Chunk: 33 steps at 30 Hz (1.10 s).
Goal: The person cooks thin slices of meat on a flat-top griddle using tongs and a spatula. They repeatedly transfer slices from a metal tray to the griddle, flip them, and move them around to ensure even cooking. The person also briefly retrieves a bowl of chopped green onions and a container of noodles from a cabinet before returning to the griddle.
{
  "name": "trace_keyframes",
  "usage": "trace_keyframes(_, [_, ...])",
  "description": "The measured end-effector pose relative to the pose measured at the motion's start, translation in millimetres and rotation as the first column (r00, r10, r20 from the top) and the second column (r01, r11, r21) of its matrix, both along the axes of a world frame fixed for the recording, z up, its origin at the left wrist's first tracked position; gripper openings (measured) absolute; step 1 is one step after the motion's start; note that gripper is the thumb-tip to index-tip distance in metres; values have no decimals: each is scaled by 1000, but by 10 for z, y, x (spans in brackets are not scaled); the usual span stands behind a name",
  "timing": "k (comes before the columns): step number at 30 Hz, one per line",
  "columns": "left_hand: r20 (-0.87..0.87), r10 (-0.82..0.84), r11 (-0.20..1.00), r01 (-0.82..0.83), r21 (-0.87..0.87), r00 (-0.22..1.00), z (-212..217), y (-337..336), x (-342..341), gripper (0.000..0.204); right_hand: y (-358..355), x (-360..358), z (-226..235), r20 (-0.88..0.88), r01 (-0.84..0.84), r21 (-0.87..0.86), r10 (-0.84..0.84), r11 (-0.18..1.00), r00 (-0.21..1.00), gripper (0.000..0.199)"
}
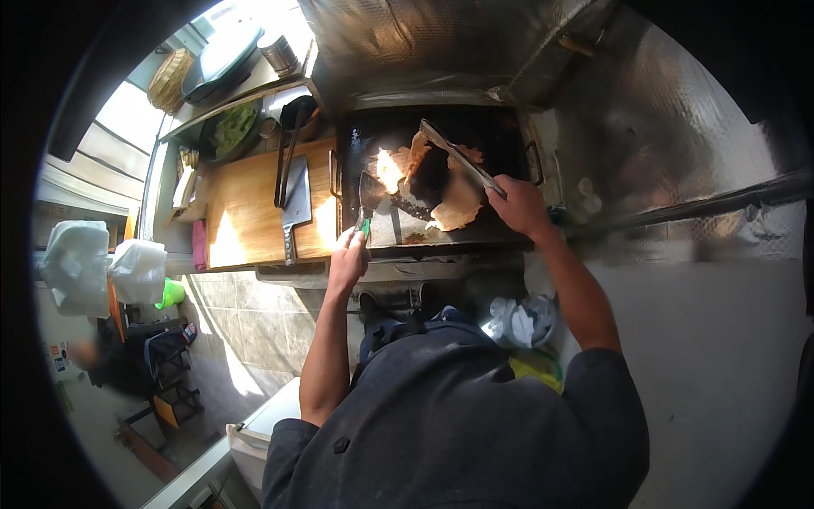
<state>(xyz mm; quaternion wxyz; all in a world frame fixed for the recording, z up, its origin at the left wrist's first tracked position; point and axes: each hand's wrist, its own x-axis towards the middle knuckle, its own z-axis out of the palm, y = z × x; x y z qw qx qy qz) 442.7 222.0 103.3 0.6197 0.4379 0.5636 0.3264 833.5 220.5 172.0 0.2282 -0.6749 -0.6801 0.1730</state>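
Note:
My left hand is closed round the green handle of a scraper, whose wide metal blade rests at the left part of the black griddle. In my right hand is a pair of metal tongs, reaching from the right over the griddle. Their far end meets a raised, folded piece of thin meat. More flat, pale-brown meat lies below the tongs, and sunlight whitens one piece at the left.
Left of the griddle lies a wooden cutting board bearing a cleaver and black tongs. Behind it stands a bowl of leafy greens. Foil-like sheeting covers the wall. Plastic bags hang at far left; a person is beyond.

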Motion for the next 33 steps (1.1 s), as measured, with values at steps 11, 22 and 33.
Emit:
trace_keyframes(11, [-34, -52, 999, 52, 10, 998, 78, 35, 234, 29, -551, -427, -723, 205, -34, -193, 74, 981, 976, 29])
trace_keyframes(22, [-36, -261, 963, 258, -81, 965, -313, 296, 699, 29, -889, -171, -578, 178, 120, -290, -69, 949, 982, 33])
trace_keyframes(33, [-82, -84, 996, 86, 23, 993, -307, 572, 418, 21, -700, -145, -650, 178, 180, -281, -133, 943, 975, 32])
